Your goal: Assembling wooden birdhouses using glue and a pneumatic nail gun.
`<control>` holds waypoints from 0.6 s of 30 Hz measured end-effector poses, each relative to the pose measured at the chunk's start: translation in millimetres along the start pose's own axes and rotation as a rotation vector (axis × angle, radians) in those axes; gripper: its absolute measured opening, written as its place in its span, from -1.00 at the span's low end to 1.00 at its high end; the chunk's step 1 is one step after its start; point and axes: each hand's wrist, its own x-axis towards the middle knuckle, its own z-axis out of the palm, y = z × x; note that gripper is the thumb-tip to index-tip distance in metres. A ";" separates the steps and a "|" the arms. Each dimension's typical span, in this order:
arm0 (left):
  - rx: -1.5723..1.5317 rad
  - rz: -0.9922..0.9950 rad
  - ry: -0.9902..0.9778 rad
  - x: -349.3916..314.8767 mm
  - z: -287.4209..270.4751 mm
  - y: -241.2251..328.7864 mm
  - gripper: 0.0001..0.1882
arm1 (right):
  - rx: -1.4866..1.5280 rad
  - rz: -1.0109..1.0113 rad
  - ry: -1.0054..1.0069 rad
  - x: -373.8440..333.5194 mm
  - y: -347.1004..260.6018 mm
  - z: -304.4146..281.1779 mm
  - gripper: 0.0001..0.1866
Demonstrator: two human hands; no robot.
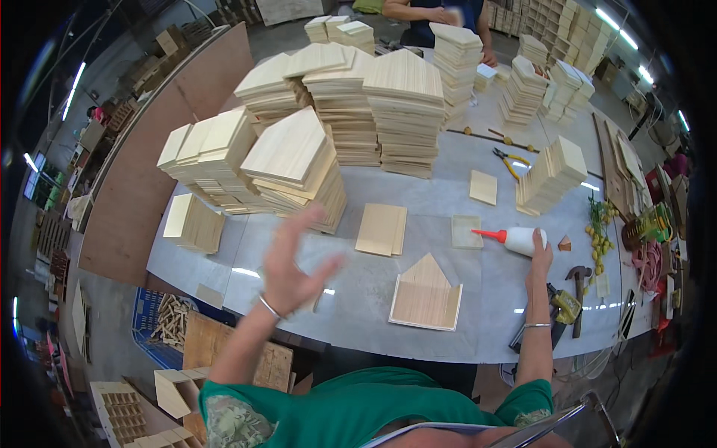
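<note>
My right hand (541, 263) is wrapped around a white squeeze glue bottle (519, 240), which lies nearly level with its red nozzle pointing left. The nozzle tip is over or beside a small translucent square (466, 232) on the table. My left hand (293, 265) is raised above the table's left half, fingers spread and holding nothing that I can see. Between my hands, near the front edge, lies a house-shaped wooden panel (423, 296) with thin strips standing along some sides. Behind it rest a few flat rectangular wooden boards (379, 230).
Tall stacks of pointed wooden panels (404, 104) crowd the back left. Pliers (511, 163), a stack of small boards (554, 173), a hammer (578, 299) and a nail gun (564, 306) lie to the right. A blue crate (143, 317) holds wooden pieces. Another person (426, 13) stands across the table.
</note>
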 end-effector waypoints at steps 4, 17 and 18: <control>0.542 -0.056 0.135 83.4 -37.7 -17.8 -0.22 | -0.159 -0.150 0.056 0.5 10.6 -9.8 -0.46; 0.456 -0.320 0.099 98.2 -57.7 -27.0 -0.24 | -0.414 -0.502 0.073 -73.9 -51.2 -39.8 -0.62; 0.063 -0.364 0.159 93.3 -59.5 -23.7 -0.31 | -0.429 -0.581 0.053 -85.6 -59.0 -39.2 -0.66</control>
